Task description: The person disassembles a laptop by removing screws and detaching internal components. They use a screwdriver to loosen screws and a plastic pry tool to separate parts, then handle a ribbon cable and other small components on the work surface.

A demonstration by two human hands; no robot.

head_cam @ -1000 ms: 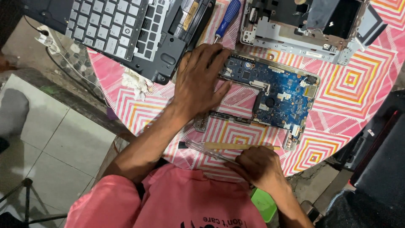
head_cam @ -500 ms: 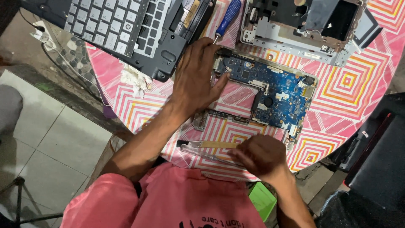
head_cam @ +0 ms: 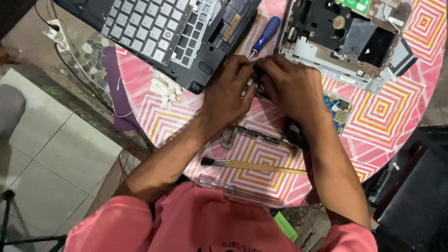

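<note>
Since half a second ago the right hand (head_cam: 294,88) has left the brush and come up to meet the left hand (head_cam: 228,93) over the blue circuit board (head_cam: 339,108); the brush now lies alone.

Both hands are close together, fingertips meeting on a small dark part at the board's far edge. Fingers are curled on it, but whether they pinch it or only press cannot be told; the part is mostly hidden. The board lies mid-table under the hands and the right forearm, only its right end and a strip of its near edge showing.

The wooden-handled brush (head_cam: 252,164) rests near the table's near edge, bristles to the left, just beside the right forearm. A clear plastic strip (head_cam: 233,189) lies at the near edge.

A blue-handled screwdriver (head_cam: 265,35) lies just beyond the hands, tip pointing at them. At the far left edge sits a laptop keyboard deck (head_cam: 158,32), overhanging the table (head_cam: 382,112), which has a pink patterned cover. At the far right sits an opened laptop chassis (head_cam: 345,42). A crumpled white wad (head_cam: 163,88) lies by the left edge.
</note>
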